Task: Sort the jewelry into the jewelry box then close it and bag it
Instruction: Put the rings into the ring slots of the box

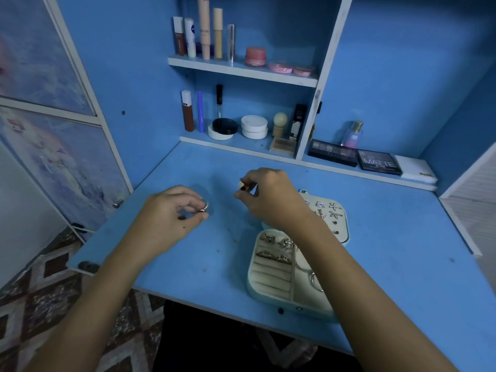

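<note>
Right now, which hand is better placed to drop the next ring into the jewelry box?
Right hand: its forearm already lies over the open jewelry box. The left hand, pinching a ring, sits farther away.

desk [389,237] bare far right and front-left | open box [271,277] blocks right-centre, right forearm over it | back edge walled by shelf [241,146], palettes [357,157]

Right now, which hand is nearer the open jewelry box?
Right. The right hand hovers just beyond the jewelry box lid, forearm crossing it; the left hand is well off to its left.
</note>
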Demonstrator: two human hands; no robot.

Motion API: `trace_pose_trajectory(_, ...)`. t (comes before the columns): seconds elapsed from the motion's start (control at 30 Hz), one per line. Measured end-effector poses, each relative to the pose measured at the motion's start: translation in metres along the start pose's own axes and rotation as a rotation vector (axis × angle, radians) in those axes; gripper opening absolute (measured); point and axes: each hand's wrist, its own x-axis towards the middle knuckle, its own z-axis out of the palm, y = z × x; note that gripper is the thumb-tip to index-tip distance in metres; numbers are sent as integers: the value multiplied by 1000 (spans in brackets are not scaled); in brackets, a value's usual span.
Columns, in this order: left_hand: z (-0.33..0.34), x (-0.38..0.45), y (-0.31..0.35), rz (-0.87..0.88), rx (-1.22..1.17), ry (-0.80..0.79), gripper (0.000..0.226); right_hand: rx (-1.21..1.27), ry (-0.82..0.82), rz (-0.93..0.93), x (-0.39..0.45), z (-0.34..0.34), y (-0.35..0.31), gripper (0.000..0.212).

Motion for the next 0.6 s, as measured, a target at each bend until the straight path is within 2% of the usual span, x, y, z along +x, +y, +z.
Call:
trace_pose_trajectory(0.33,39,3,47,-5,-141,-70,13,25,122,54,-43,-27,19,22)
trace_pose_trajectory(0.6,47,-6,63,71,-136,-153,21,-45,259,-25,-71,-32,30,14)
